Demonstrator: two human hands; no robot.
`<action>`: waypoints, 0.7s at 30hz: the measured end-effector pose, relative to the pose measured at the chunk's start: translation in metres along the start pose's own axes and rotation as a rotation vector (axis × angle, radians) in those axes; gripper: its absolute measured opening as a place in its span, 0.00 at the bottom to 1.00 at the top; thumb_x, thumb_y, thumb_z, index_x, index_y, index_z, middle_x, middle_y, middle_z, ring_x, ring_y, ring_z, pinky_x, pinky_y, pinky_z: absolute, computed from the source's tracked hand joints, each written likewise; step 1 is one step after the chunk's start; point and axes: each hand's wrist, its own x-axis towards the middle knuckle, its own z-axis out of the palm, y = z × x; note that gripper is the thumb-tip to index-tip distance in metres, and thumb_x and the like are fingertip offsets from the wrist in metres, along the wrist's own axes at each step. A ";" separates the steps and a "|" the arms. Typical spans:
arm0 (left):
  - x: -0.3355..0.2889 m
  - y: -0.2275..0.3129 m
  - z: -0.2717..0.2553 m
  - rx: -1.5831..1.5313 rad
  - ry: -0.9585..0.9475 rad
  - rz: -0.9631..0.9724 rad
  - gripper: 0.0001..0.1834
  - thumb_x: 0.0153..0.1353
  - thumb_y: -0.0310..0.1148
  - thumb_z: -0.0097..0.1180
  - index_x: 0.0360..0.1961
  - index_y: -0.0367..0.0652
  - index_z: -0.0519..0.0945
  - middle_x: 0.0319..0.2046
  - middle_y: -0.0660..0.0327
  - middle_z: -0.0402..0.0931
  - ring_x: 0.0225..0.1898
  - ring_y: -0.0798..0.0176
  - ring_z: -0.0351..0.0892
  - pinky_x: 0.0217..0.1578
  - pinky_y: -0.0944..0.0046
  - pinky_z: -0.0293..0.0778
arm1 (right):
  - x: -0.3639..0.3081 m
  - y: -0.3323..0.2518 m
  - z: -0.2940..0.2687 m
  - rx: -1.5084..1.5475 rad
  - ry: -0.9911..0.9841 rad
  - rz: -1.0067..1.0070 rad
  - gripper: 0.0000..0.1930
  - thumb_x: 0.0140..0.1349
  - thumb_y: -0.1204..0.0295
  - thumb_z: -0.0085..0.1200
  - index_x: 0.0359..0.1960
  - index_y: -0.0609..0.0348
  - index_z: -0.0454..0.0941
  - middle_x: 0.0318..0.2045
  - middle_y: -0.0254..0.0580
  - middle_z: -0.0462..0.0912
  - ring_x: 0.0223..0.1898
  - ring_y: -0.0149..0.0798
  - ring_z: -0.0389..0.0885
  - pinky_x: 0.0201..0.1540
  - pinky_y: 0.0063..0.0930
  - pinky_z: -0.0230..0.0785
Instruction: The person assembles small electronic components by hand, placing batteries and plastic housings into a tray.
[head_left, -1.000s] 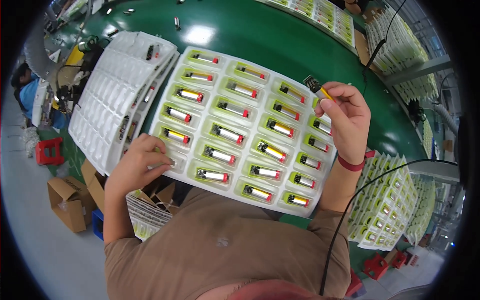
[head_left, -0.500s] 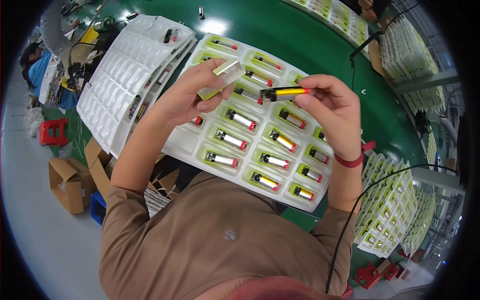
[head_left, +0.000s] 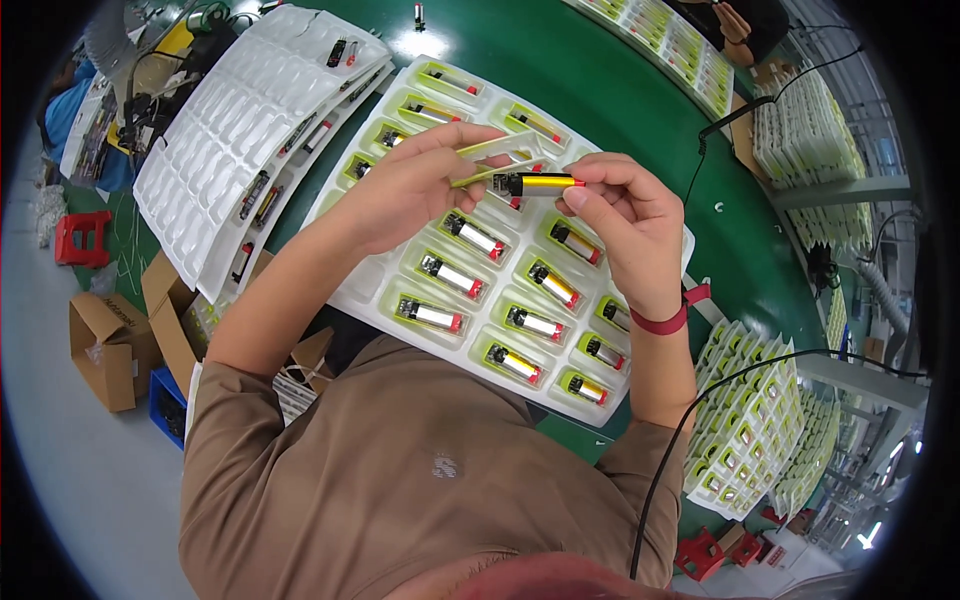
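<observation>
Between the fingers of my left hand [head_left: 425, 185] is a yellow-green plastic casing with a clear pale face [head_left: 505, 148], tilted over the tray. My right hand [head_left: 635, 225] pinches a small battery cell [head_left: 545, 182] by its red end; its body is yellow and its other end black. The cell's black end overlaps the casing's lower edge; whether it has entered the casing I cannot tell. Below both hands lies a white moulded tray [head_left: 470, 345], whose pockets hold several casings with silver or yellow cells [head_left: 472, 238]. My hands hide some pockets.
On the left lean stacked white trays [head_left: 215, 130] with loose cells along their edge. Filled trays [head_left: 745, 435] stand at lower right, near a hanging black cable [head_left: 690, 425]. Across the green table are another tray [head_left: 685, 60] and another person's hand [head_left: 733, 22]. Cardboard boxes [head_left: 115, 350] sit lower left.
My hands have come together: the cell has moved left to the casing's edge, and the casing has turned and moved right. The whole view has shifted slightly.
</observation>
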 end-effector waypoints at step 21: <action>-0.005 -0.012 0.016 0.180 -0.029 0.150 0.24 0.74 0.27 0.44 0.69 0.32 0.71 0.60 0.55 0.76 0.52 0.66 0.75 0.55 0.61 0.73 | 0.007 0.014 0.022 -0.160 0.157 -0.021 0.11 0.67 0.78 0.64 0.48 0.68 0.83 0.42 0.38 0.86 0.38 0.24 0.82 0.43 0.18 0.76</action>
